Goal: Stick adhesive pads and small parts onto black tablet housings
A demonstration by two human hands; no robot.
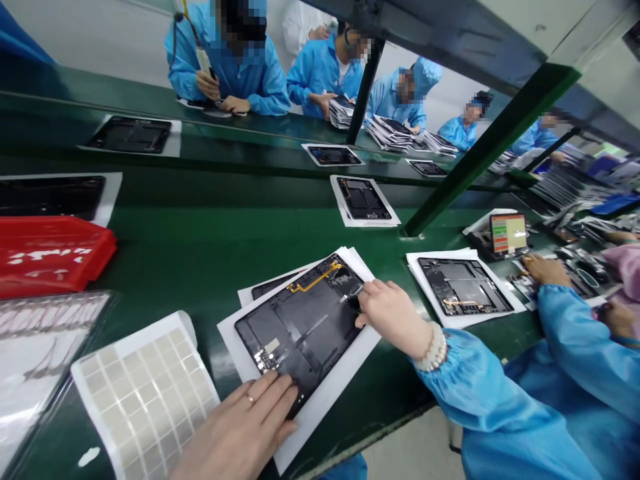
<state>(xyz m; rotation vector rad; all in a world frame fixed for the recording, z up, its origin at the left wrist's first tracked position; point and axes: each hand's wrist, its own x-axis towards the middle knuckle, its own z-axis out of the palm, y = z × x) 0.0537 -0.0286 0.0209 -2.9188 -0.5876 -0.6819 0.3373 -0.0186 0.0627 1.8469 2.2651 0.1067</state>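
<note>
Left hand (245, 423) palm-down, my fingers straight and close together on the tablet casing (300, 327), right hand (393, 315) angled inward, fingers curled at its edge, grip unclear.

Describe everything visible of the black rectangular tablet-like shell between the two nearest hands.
The black rectangular tablet-like shell lies inside-up and slanted across the view on a white paper-like sheet. Whether it is plastic or metal I cannot tell. Inside are smooth dark panels, a bent golden-orange ribbon-like strip near the far edge, and, toward the left end, a pale rectangular patch beside small silvery parts. The left hand covers its near-left corner; the right hand is at its right end.
</note>
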